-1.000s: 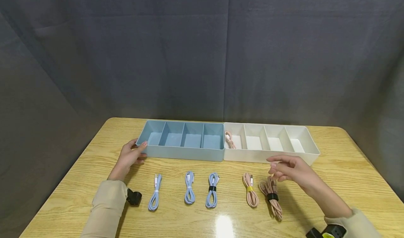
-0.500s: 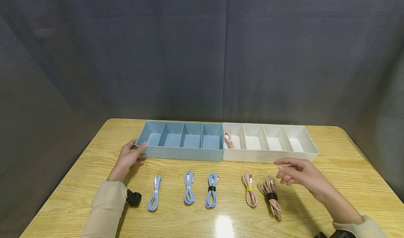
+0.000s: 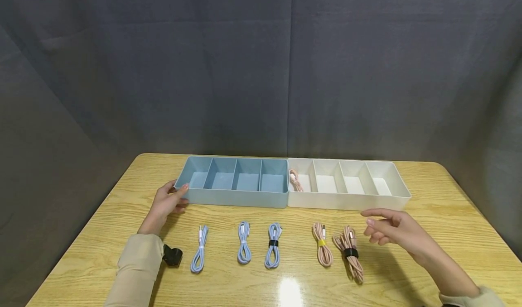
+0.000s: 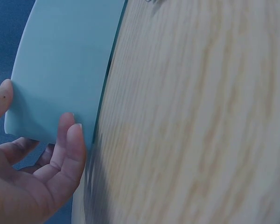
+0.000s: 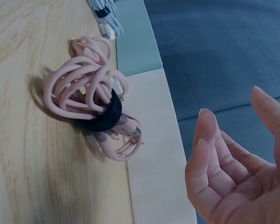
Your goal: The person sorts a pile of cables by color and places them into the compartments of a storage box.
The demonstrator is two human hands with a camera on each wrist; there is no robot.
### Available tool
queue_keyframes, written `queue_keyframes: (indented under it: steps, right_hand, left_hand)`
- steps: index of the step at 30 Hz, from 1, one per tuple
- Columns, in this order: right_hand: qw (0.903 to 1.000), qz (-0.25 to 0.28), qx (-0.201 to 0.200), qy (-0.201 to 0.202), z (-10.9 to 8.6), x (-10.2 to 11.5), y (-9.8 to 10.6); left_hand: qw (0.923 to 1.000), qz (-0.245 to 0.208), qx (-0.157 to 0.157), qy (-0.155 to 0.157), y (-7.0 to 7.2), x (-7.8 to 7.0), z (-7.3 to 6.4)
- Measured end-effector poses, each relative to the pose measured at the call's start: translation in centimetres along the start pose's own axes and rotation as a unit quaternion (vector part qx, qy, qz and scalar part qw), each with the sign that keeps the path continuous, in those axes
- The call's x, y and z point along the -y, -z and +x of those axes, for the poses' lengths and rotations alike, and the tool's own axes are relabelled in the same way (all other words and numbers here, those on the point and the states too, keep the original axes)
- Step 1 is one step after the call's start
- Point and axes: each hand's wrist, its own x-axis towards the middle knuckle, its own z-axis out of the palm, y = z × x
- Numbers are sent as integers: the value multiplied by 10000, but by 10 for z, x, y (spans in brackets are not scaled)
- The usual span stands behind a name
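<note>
My left hand (image 3: pixel 165 205) grips the left front corner of a blue four-part organizer box (image 3: pixel 238 197), thumb (image 4: pixel 0 100) at the rim and fingers bent around the end. My right hand (image 3: pixel 397 232) hovers with nothing in it, fingers loosely bent, right of a thick pink cable bundle (image 3: pixel 353 264) with a black strap. Beside that bundle lies a thinner pink cable (image 3: pixel 325 255) with a yellow tie. A white organizer box (image 3: pixel 346 201) adjoins the blue one, and a coiled pink cable (image 3: pixel 295 181) lies in its leftmost compartment.
Three coiled blue cables lie in front of the blue box: a left one (image 3: pixel 198 259), a middle one (image 3: pixel 244 251) and one with a black strap (image 3: pixel 273 255). The wooden table (image 3: pixel 228 289) ends at a grey curtain (image 3: pixel 220 85) behind the boxes.
My right hand has drawn back to the right, away from the thick pink cable bundle and the white box's front. My left hand stays at the blue box's corner.
</note>
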Motion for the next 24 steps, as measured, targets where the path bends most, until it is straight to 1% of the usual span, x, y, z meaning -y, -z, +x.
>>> queue_keyframes:
  steps: [1,3,6,8,10,13,16,17,19,20,21,24]
  right_hand:
    - [10000,14,18,6,0,-1,0]
    - [10000,4,50,-6,0,-4,-1]
    - [9999,-79,89,-107,0,-9,-4]
    - [9996,-127,107,-224,0,-12,-7]
    - [9991,-159,86,-381,0,-16,-10]
    - [9983,-209,61,-545,1,-21,-13]
    - [9981,-230,120,-567,1,-25,-15]
    - [9981,-226,156,-552,1,-26,-16]
    - [9981,-223,207,-545,1,-28,-18]
    - [9980,-240,214,-553,1,-29,-18]
    - [9979,-259,212,-560,1,-30,-19]
    - [9973,-325,174,-632,1,-33,-22]
  left_hand:
    - [10000,-8,28,-56,1,2,2]
    - [9999,-54,35,-120,2,12,9]
    - [9999,-77,5,-144,4,26,21]
    - [9999,-72,3,-133,4,31,26]
    - [9999,-52,35,-136,4,30,25]
    - [9998,-139,55,-104,3,20,17]
    - [9997,-190,108,-93,2,9,7]
    - [9997,-224,71,-91,2,7,5]
    - [9998,-154,102,-119,1,3,1]
    - [9997,-116,123,-159,1,2,1]
    - [9997,-121,78,-174,1,3,1]
    - [9998,-77,11,-189,2,14,11]
